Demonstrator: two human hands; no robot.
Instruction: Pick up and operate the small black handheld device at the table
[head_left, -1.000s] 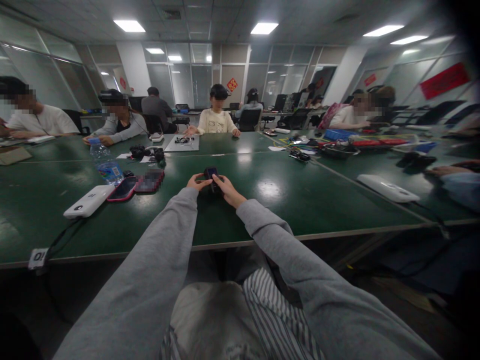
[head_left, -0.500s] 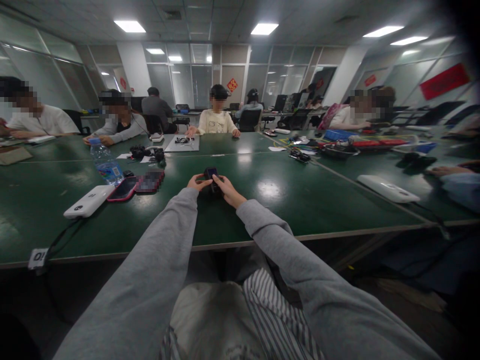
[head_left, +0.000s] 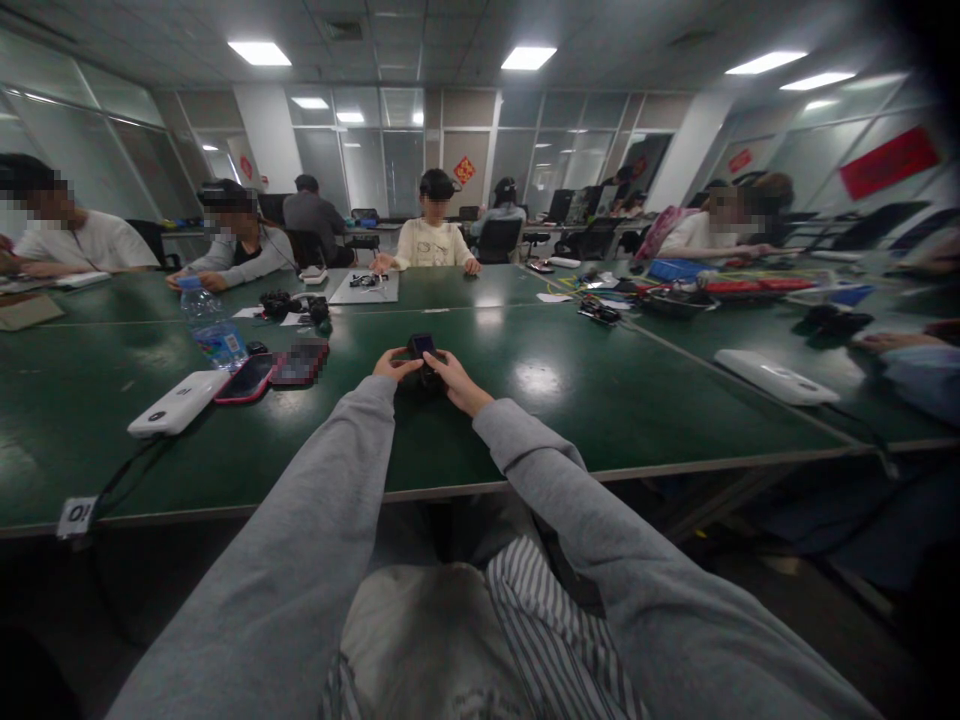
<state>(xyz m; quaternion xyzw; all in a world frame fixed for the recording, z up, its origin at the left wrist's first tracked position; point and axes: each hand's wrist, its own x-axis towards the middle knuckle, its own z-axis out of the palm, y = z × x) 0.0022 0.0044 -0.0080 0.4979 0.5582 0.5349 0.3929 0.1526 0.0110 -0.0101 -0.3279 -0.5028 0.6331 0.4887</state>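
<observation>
Over the green table (head_left: 480, 430), a small black device with a dark bluish screen (head_left: 424, 343) is between my two hands; it may be a smartwatch, but its kind is unclear. My left hand (head_left: 397, 365) is closed on its left side, thumb along the near edge. From the right, my right hand (head_left: 457, 380) grips it too, thumb at the lower part of the screen. A dark part, possibly a strap, hangs below the screen between the hands. The fingers behind the device are hidden.
To the left lie a white power bank (head_left: 178, 403) with a cable, a pink-edged phone (head_left: 246, 379), another phone (head_left: 300, 362) and a water bottle (head_left: 214, 325). A second white power bank (head_left: 776, 377) lies right. Cables and a blue tray (head_left: 679, 269) are farther back. Several people sit around.
My right thumb has shifted slightly down the device, showing more of its screen. Both hands otherwise stay in place. A person at the far right has moved a little.
</observation>
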